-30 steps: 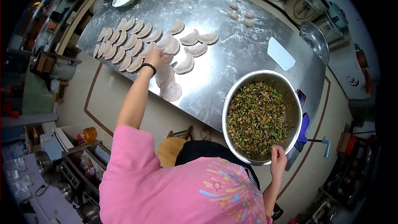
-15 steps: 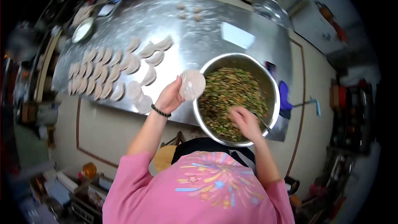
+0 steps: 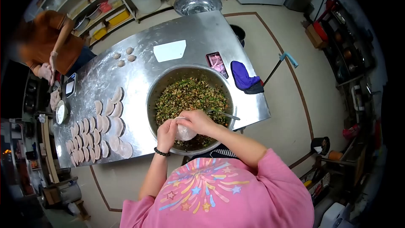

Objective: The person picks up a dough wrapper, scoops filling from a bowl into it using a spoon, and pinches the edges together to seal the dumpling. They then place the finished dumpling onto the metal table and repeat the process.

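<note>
Over the near side of the big steel bowl (image 3: 150, 101), both my hands have hold of a pale round dough wrapper (image 3: 185, 133). My left hand (image 3: 167, 132) pinches its left edge. The fingers of my right hand (image 3: 197, 122) are closed on its upper edge and hide part of it. Chopped green and brown filling (image 3: 190, 95) lies in the bowl, and a metal spoon (image 3: 228, 115) leans out over the right rim. Left of the bowl, half-moon dumplings (image 3: 86, 140) stand in rows, with flat wrappers (image 3: 125, 150) at the table's near edge.
The steel table (image 3: 202, 29) bears several dough balls (image 3: 121, 63), a white board (image 3: 169, 51), a phone (image 3: 217, 64), a purple cloth item (image 3: 244, 77), a small white bowl (image 3: 61, 112) and a scale (image 3: 71, 85). Across the table's left end stands a person in an orange top (image 3: 55, 38).
My right hand has come up from the filling to the wrapper in my left hand, and both now hold it. The view has turned right, bringing the other person into sight.
</note>
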The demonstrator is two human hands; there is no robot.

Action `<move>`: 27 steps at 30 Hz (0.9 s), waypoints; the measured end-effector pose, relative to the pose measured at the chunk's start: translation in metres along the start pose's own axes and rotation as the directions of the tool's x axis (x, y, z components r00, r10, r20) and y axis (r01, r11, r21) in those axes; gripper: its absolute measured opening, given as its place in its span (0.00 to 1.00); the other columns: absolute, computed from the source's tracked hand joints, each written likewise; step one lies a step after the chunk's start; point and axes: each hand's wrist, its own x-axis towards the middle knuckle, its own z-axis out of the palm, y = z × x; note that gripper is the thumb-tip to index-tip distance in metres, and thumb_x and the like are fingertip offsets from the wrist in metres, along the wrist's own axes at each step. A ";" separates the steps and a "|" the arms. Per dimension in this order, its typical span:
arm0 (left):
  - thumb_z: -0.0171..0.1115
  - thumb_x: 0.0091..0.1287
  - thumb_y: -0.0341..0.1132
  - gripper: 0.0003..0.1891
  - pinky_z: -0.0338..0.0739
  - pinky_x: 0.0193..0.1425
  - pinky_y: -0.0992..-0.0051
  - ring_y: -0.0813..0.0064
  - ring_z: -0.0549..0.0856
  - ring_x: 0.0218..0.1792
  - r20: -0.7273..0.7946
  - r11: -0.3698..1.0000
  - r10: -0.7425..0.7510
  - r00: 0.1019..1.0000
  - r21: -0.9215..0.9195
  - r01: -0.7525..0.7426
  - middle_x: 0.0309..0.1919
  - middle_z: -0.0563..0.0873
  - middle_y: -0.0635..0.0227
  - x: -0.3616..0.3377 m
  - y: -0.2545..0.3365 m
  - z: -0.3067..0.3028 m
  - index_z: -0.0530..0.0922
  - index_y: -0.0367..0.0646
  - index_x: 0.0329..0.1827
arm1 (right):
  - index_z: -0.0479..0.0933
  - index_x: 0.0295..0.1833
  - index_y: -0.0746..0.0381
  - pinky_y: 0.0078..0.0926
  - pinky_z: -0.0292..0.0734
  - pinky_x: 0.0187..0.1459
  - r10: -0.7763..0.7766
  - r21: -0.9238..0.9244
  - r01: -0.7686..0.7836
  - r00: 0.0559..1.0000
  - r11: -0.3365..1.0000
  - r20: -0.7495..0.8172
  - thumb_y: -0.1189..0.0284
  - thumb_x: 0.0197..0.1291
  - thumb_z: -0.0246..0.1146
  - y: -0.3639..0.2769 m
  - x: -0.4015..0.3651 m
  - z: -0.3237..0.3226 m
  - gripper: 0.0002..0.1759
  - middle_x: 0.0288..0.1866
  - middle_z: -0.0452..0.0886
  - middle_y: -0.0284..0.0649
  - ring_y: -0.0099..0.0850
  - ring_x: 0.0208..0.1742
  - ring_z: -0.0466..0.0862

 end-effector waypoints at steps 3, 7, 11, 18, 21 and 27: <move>0.47 0.72 0.38 0.13 0.65 0.31 0.85 0.89 0.72 0.28 0.017 0.887 -0.219 0.976 -0.414 0.206 0.27 0.77 0.78 -0.002 0.015 0.017 0.77 0.39 0.37 | 0.79 0.36 0.61 0.36 0.75 0.32 -0.028 0.026 0.029 0.999 0.999 -0.035 0.62 0.55 0.61 0.004 -0.003 -0.014 0.12 0.28 0.80 0.49 0.46 0.31 0.81; 0.47 0.72 0.40 0.13 0.67 0.31 0.84 0.87 0.73 0.28 -0.051 0.999 0.013 0.999 0.030 -0.011 0.28 0.77 0.79 -0.006 0.016 0.036 0.76 0.40 0.40 | 0.79 0.35 0.61 0.37 0.74 0.33 -0.028 0.024 0.025 0.991 0.999 0.129 0.63 0.56 0.61 0.013 -0.009 -0.033 0.12 0.29 0.80 0.48 0.46 0.32 0.81; 0.46 0.73 0.39 0.15 0.68 0.37 0.85 0.88 0.74 0.35 -0.118 0.836 -0.292 0.949 -0.514 0.193 0.34 0.79 0.75 -0.013 0.030 0.059 0.77 0.37 0.43 | 0.79 0.36 0.61 0.37 0.75 0.35 -0.072 0.133 0.062 0.995 0.989 0.067 0.62 0.55 0.61 0.021 -0.011 -0.039 0.13 0.30 0.80 0.49 0.46 0.33 0.81; 0.46 0.73 0.40 0.15 0.69 0.41 0.83 0.86 0.74 0.38 -0.192 0.956 -0.212 0.958 -0.246 0.162 0.38 0.79 0.74 -0.023 0.025 0.067 0.76 0.36 0.47 | 0.79 0.35 0.61 0.39 0.74 0.36 -0.046 0.179 0.031 0.996 0.983 0.081 0.61 0.53 0.61 0.023 -0.016 -0.049 0.13 0.30 0.80 0.49 0.47 0.34 0.81; 0.46 0.73 0.41 0.16 0.69 0.42 0.83 0.85 0.75 0.38 -0.181 0.970 -0.170 0.969 -0.207 0.131 0.37 0.79 0.74 -0.025 0.019 0.074 0.76 0.37 0.46 | 0.79 0.39 0.61 0.36 0.75 0.36 -0.103 0.137 0.082 0.983 0.987 0.154 0.64 0.56 0.61 0.023 -0.018 -0.060 0.12 0.32 0.81 0.48 0.46 0.34 0.81; 0.45 0.73 0.40 0.14 0.66 0.34 0.86 0.88 0.73 0.31 -0.156 0.914 -0.276 0.948 -0.346 0.209 0.32 0.78 0.77 -0.027 0.042 0.084 0.76 0.39 0.44 | 0.80 0.38 0.61 0.37 0.75 0.37 -0.047 0.185 0.034 0.997 0.982 0.066 0.63 0.55 0.61 0.029 -0.021 -0.056 0.12 0.32 0.81 0.48 0.46 0.35 0.82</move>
